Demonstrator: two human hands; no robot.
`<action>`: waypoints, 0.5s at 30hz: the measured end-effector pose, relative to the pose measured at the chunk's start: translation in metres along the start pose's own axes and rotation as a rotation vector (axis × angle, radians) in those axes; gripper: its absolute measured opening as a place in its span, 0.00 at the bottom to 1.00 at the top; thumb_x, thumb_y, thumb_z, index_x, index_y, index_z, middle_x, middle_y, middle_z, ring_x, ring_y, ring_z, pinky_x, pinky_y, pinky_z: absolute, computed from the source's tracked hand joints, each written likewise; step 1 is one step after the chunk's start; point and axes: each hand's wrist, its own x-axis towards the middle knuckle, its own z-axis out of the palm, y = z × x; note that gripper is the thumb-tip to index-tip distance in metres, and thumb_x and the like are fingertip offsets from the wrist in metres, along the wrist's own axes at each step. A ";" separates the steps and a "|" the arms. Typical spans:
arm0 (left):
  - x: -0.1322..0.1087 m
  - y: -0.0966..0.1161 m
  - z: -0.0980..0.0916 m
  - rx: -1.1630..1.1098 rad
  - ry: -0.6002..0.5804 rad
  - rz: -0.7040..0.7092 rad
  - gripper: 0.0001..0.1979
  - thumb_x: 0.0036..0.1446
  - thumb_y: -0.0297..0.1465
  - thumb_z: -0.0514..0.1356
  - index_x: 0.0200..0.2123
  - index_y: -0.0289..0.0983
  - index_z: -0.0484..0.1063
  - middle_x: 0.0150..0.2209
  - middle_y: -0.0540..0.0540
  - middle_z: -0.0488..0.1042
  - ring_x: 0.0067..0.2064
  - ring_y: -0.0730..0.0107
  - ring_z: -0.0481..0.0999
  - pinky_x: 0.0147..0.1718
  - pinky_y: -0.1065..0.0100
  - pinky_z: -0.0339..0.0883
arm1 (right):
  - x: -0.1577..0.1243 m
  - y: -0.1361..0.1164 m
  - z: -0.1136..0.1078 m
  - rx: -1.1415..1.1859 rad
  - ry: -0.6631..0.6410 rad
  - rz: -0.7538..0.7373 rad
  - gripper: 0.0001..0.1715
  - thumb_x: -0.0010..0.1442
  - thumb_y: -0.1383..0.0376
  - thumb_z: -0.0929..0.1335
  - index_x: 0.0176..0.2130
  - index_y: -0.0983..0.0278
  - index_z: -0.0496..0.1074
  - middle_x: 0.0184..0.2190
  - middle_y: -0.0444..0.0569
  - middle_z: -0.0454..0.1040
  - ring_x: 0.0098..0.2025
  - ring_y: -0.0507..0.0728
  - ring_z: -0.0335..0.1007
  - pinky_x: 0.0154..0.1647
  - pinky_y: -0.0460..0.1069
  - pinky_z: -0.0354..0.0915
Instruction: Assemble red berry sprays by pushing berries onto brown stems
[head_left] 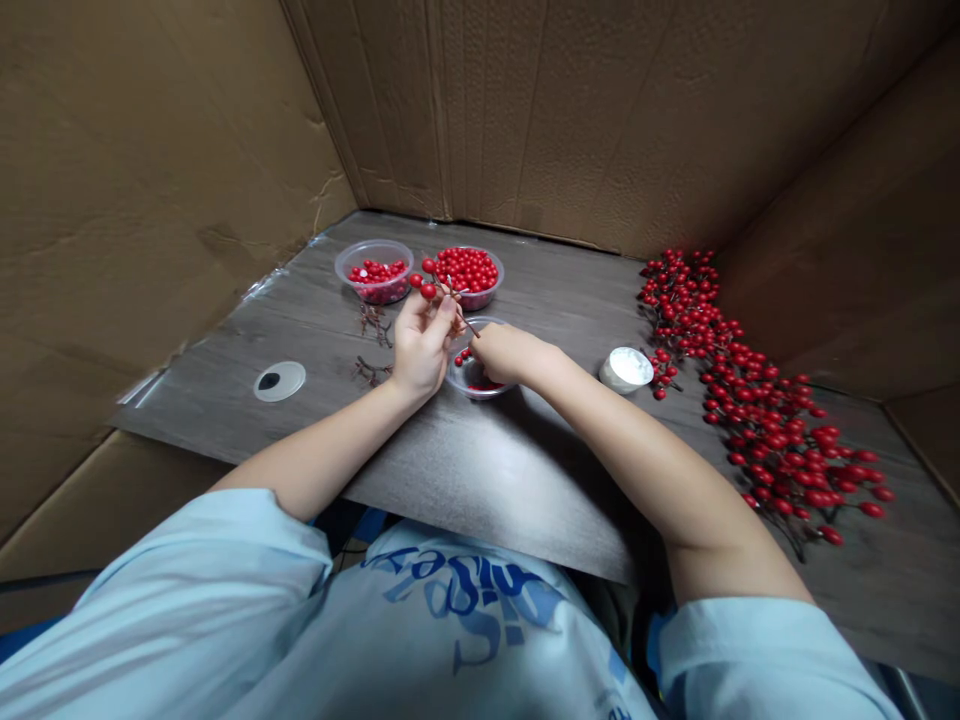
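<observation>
1. Table [570, 470] rear: left tub [343, 268] and right tub [491, 295], side by side, berries [465, 268] in both.
2. Nearer: front tub [480, 393], right hand [502, 354] in it; left hand [421, 345], with sprig [427, 290], at its left.
3. Left of left hand: stems [368, 371], then disc [294, 380] farther left.
4. Right of front tub: cup [627, 370], then branches [780, 430] along table's right side.

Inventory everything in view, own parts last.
Bowls: three, clear, two back, one near
Loose berries: many, red, in the bowls
Berry sprays: many overlapping, red, table's right
Held stem: one, brown with red berries, in left hand
Twigs: two clusters, brown, left of that hand
Disc: one, white, black centre, left
Tub: one, white, beside sprays
Table: one, grey, underneath
Cardboard walls: three, brown, left, back, right
Shirt: one, light blue, bottom
Forearms: two, bare, over table
Left hand: one, at stem
Right hand: one, at near bowl
</observation>
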 end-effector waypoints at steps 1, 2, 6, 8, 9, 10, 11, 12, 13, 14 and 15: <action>0.000 0.001 0.000 -0.007 0.007 -0.002 0.22 0.39 0.44 0.69 0.31 0.38 0.66 0.26 0.52 0.66 0.25 0.81 0.65 0.23 0.77 0.62 | 0.001 0.001 0.000 0.003 -0.004 -0.004 0.15 0.55 0.72 0.63 0.42 0.71 0.73 0.39 0.62 0.75 0.40 0.63 0.73 0.35 0.50 0.65; 0.000 0.001 0.001 -0.016 0.008 -0.002 0.22 0.38 0.44 0.69 0.30 0.38 0.66 0.26 0.52 0.66 0.25 0.81 0.65 0.23 0.77 0.62 | 0.002 0.002 0.001 0.013 -0.002 -0.003 0.15 0.54 0.72 0.63 0.42 0.71 0.72 0.39 0.61 0.75 0.40 0.63 0.73 0.34 0.50 0.65; 0.000 0.002 0.001 -0.055 -0.006 0.003 0.20 0.39 0.42 0.69 0.31 0.38 0.67 0.26 0.53 0.66 0.25 0.82 0.66 0.22 0.78 0.63 | 0.005 0.005 0.002 0.038 0.031 0.008 0.17 0.53 0.72 0.64 0.44 0.70 0.71 0.41 0.59 0.75 0.39 0.62 0.73 0.32 0.49 0.64; 0.000 0.001 0.000 -0.067 -0.005 -0.005 0.20 0.40 0.42 0.69 0.31 0.38 0.67 0.26 0.53 0.66 0.25 0.82 0.66 0.22 0.78 0.64 | 0.006 0.006 0.002 0.015 0.029 -0.006 0.16 0.54 0.71 0.64 0.43 0.70 0.72 0.41 0.59 0.75 0.39 0.62 0.73 0.32 0.50 0.64; 0.000 0.001 0.000 -0.068 -0.005 -0.010 0.19 0.40 0.42 0.69 0.31 0.38 0.67 0.25 0.53 0.66 0.25 0.81 0.66 0.21 0.78 0.64 | 0.006 0.005 0.002 0.000 0.022 -0.016 0.15 0.54 0.71 0.64 0.42 0.70 0.72 0.40 0.60 0.75 0.39 0.63 0.73 0.33 0.50 0.64; 0.000 0.000 -0.001 -0.065 -0.008 -0.014 0.19 0.41 0.42 0.69 0.31 0.38 0.66 0.25 0.53 0.66 0.25 0.81 0.66 0.22 0.78 0.64 | 0.006 0.005 0.002 -0.015 0.017 -0.023 0.14 0.55 0.70 0.64 0.41 0.70 0.73 0.40 0.60 0.75 0.39 0.63 0.73 0.33 0.50 0.64; 0.000 0.000 -0.001 -0.061 -0.013 -0.017 0.19 0.41 0.42 0.69 0.31 0.38 0.66 0.25 0.53 0.66 0.25 0.81 0.66 0.22 0.78 0.64 | 0.005 0.005 0.002 -0.029 0.013 -0.027 0.14 0.55 0.69 0.64 0.41 0.71 0.73 0.39 0.61 0.75 0.39 0.63 0.73 0.34 0.51 0.64; 0.001 -0.001 -0.002 -0.058 -0.017 -0.018 0.19 0.41 0.42 0.68 0.31 0.38 0.66 0.26 0.53 0.66 0.26 0.81 0.66 0.22 0.78 0.64 | 0.005 0.004 0.002 -0.040 0.012 -0.030 0.14 0.56 0.68 0.64 0.41 0.71 0.73 0.39 0.62 0.75 0.38 0.62 0.73 0.34 0.51 0.64; 0.001 -0.001 -0.002 -0.057 -0.018 -0.020 0.19 0.41 0.42 0.68 0.31 0.38 0.66 0.26 0.53 0.66 0.26 0.81 0.67 0.23 0.78 0.65 | 0.005 0.004 0.002 -0.045 0.011 -0.032 0.14 0.56 0.68 0.64 0.40 0.72 0.73 0.38 0.62 0.75 0.38 0.62 0.73 0.35 0.50 0.64; 0.001 -0.001 -0.002 -0.061 -0.015 -0.023 0.19 0.41 0.42 0.69 0.31 0.38 0.66 0.26 0.53 0.66 0.26 0.82 0.67 0.23 0.78 0.65 | 0.004 0.003 0.001 -0.045 0.007 -0.037 0.14 0.56 0.68 0.64 0.40 0.72 0.73 0.38 0.62 0.75 0.38 0.61 0.73 0.35 0.50 0.64; 0.001 -0.001 -0.002 -0.069 -0.007 -0.029 0.20 0.41 0.42 0.69 0.31 0.38 0.66 0.26 0.54 0.66 0.26 0.82 0.67 0.23 0.78 0.65 | 0.004 0.003 0.001 -0.041 0.001 -0.048 0.14 0.56 0.68 0.64 0.40 0.72 0.73 0.38 0.62 0.75 0.38 0.61 0.73 0.35 0.50 0.64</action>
